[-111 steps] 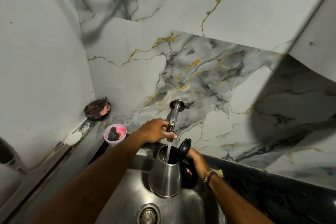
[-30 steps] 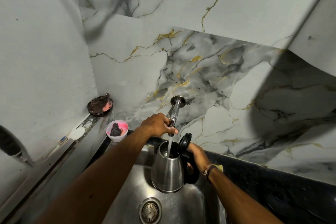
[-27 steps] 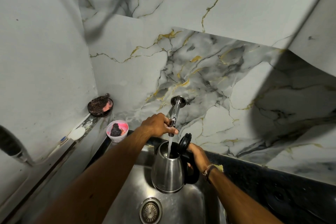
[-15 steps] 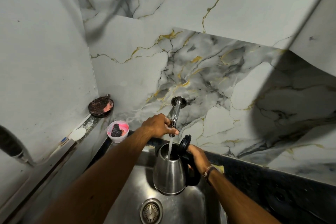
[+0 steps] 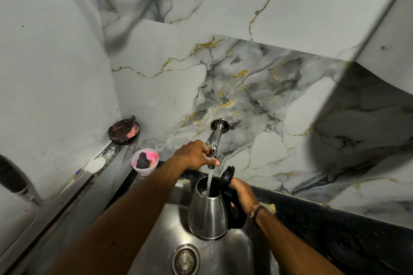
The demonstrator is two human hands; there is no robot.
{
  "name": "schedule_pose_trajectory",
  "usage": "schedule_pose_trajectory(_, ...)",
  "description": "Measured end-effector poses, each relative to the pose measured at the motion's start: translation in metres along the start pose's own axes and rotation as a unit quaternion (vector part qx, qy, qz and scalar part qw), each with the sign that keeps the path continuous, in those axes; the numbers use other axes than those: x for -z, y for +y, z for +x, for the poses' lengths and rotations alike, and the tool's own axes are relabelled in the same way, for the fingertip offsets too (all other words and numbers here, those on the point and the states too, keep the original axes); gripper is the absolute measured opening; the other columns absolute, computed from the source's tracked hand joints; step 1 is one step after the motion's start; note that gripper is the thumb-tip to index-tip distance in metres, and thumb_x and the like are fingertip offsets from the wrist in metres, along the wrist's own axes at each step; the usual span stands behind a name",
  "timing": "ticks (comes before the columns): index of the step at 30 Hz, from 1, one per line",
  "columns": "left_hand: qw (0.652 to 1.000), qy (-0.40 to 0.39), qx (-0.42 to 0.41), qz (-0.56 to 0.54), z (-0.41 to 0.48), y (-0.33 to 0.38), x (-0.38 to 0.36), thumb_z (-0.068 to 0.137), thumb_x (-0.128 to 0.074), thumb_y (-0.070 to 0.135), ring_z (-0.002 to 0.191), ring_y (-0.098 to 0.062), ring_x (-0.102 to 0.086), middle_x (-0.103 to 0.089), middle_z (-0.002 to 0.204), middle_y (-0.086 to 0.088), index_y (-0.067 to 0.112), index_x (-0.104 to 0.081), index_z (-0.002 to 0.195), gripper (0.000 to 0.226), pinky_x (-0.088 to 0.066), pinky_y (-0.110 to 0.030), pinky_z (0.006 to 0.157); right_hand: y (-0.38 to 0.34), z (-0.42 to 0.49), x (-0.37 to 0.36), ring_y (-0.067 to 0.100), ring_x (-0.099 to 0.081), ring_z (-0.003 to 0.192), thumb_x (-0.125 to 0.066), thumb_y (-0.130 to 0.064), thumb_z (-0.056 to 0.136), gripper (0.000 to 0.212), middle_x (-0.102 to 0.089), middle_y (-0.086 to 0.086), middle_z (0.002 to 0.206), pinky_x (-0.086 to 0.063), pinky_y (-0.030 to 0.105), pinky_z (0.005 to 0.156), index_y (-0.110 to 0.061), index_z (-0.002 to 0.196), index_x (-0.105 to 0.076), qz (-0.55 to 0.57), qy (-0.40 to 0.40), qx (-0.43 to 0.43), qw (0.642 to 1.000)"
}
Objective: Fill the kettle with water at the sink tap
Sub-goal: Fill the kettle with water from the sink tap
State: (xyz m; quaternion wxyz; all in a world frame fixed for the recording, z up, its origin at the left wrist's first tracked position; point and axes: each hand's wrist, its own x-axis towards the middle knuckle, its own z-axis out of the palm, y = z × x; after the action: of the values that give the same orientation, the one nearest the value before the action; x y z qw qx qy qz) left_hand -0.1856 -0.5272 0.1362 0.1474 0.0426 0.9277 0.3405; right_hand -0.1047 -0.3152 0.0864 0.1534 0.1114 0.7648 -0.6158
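Left hand (image 5: 194,153): fingers (image 5: 209,161) closed around the slim chrome tap (image 5: 217,138).
Right hand (image 5: 243,194): fingers wrapped on the kettle's black handle.
Kettle (image 5: 208,214): tapered brushed steel, round black lid hinged open, held over the sink under the tap.
Water (image 5: 209,183): thin stream falling into the kettle's mouth.
Sink (image 5: 232,252): stainless basin, round slotted drain (image 5: 185,262).
Wall (image 5: 257,96): glossy grey marble, gold veins.

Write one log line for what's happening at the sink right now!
step: filling | left hand: on tap | right hand: holding kettle handle | lid: open | water: running into kettle | sink: under kettle
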Motion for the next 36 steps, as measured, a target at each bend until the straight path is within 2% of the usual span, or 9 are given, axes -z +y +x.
schedule_pose_trajectory(8,1.0,0.001,-0.001,0.005,0.001,-0.001,-0.001,0.084,-0.091,0.064,0.095,-0.023,-0.075,-0.07,0.074,0.012,0.036,-0.07,0.08,0.035,-0.058,-0.044,0.099,0.002,0.0,-0.002,0.022,-0.061,0.087,-0.06,-0.023,0.103,0.021,-0.068,0.014,0.097,-0.046,0.036,0.076,-0.006,0.098,-0.07,0.003,0.003,0.0,1.0)
schedule_pose_trajectory(12,1.0,-0.002,-0.001,0.006,0.0,0.0,-0.001,0.084,-0.09,0.064,0.102,-0.025,-0.078,-0.074,0.082,0.008,0.029,-0.081,0.095,0.039,-0.058,-0.044,0.1,0.005,0.002,-0.001,0.024,-0.061,0.092,-0.06,-0.025,0.103,0.041,-0.068,0.014,0.099,-0.046,0.038,0.082,0.015,0.109,-0.069,-0.016,0.011,0.0,1.0)
schedule_pose_trajectory(16,1.0,0.002,0.0,0.01,-0.001,0.001,-0.001,0.085,-0.09,0.063,0.107,-0.026,-0.079,-0.076,0.085,0.007,0.024,-0.084,0.104,0.044,-0.059,-0.044,0.101,0.007,0.002,-0.002,0.022,-0.063,0.09,-0.062,-0.025,0.102,0.043,-0.071,0.015,0.099,-0.048,0.036,0.08,0.016,0.113,-0.068,-0.017,0.013,-0.002,1.0)
schedule_pose_trajectory(20,1.0,-0.005,-0.001,0.016,0.001,0.001,-0.001,0.085,-0.09,0.063,0.106,-0.028,-0.08,-0.071,0.076,0.011,0.034,-0.074,0.086,0.033,-0.058,-0.044,0.102,0.006,0.0,-0.004,0.019,-0.064,0.084,-0.064,-0.032,0.099,0.038,-0.073,0.017,0.095,-0.049,0.035,0.076,0.005,0.101,-0.074,-0.009,0.01,-0.002,1.0)
schedule_pose_trajectory(23,1.0,-0.002,0.0,0.018,0.001,0.001,-0.001,0.084,-0.09,0.064,0.106,-0.027,-0.08,-0.069,0.074,0.012,0.028,-0.08,0.096,0.039,-0.058,-0.044,0.102,0.003,-0.001,-0.005,0.013,-0.062,0.074,-0.066,-0.042,0.085,0.03,-0.07,0.005,0.083,-0.047,0.032,0.071,-0.012,0.085,-0.07,0.005,0.012,0.008,1.0)
schedule_pose_trajectory(25,1.0,0.002,0.0,0.021,0.001,0.0,-0.002,0.084,-0.09,0.066,0.105,-0.026,-0.081,-0.071,0.077,0.011,0.028,-0.08,0.097,0.041,-0.059,-0.044,0.102,0.004,-0.001,-0.006,0.016,-0.063,0.078,-0.067,-0.037,0.093,0.025,-0.071,0.005,0.086,-0.048,0.035,0.074,-0.013,0.087,-0.071,-0.002,0.013,0.01,1.0)
schedule_pose_trajectory(29,0.999,0.016,0.001,0.039,0.002,-0.003,-0.004,0.083,-0.087,0.072,0.102,-0.023,-0.08,-0.078,0.086,0.008,0.029,-0.081,0.1,0.046,-0.06,-0.044,0.101,0.006,0.002,-0.004,0.022,-0.062,0.088,-0.062,-0.03,0.103,0.028,-0.069,0.011,0.094,-0.047,0.038,0.079,-0.006,0.095,-0.074,-0.027,0.018,0.005,0.999)
schedule_pose_trajectory(32,0.997,0.034,-0.001,0.063,0.002,-0.004,-0.008,0.084,-0.083,0.076,0.101,-0.023,-0.079,-0.084,0.098,0.005,0.03,-0.082,0.106,0.05,-0.06,-0.044,0.099,0.007,0.003,-0.004,0.023,-0.062,0.089,-0.061,-0.031,0.103,0.044,-0.07,0.012,0.096,-0.047,0.038,0.081,0.012,0.106,-0.07,-0.036,0.02,-0.001,0.999)
schedule_pose_trajectory(36,0.988,0.082,-0.017,0.127,-0.002,-0.001,-0.013,0.087,-0.074,0.082,0.093,-0.021,-0.07,-0.077,0.1,0.006,0.03,-0.079,0.109,0.056,-0.046,-0.037,0.084,0.009,0.003,-0.004,0.022,-0.064,0.09,-0.061,-0.033,0.104,0.047,-0.072,0.011,0.098,-0.048,0.038,0.082,0.013,0.111,-0.071,-0.036,0.016,-0.003,0.999)
